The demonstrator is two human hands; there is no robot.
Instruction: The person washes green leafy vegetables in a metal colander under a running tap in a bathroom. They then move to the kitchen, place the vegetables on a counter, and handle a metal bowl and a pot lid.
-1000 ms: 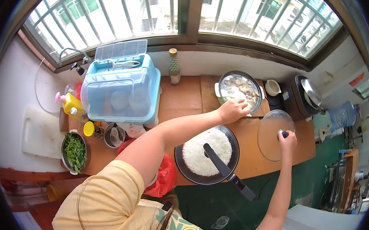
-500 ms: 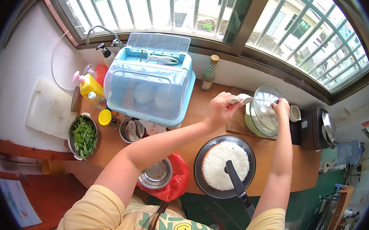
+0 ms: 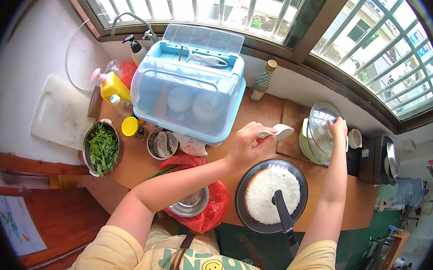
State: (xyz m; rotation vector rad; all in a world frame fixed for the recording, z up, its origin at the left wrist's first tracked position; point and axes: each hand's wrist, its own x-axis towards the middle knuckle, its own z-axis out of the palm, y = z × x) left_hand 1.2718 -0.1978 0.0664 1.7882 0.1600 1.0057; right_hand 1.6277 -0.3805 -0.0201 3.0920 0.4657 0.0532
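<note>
My left hand is closed round the short handle of a white spoon, held above the table just left of the pot. My right hand grips the dark knob of a clear glass lid. That lid sits tilted over a light green pot, whose contents I cannot make out. Below the spoon stands a black pan holding white grainy food that looks like rice, with orange-red along its left edge. A black handle crosses the food and runs toward me.
A blue dish box with a clear cover stands mid-table. To its left are a pot of green leaves, a yellow pump bottle and a yellow-capped jar. A steel bowl rests in a red bag; a black cooker stands right.
My left hand has drawn the spoon away from the pot, leftward and closer to me. The right hand still holds the lid at the pot. The whole view has shifted slightly.
</note>
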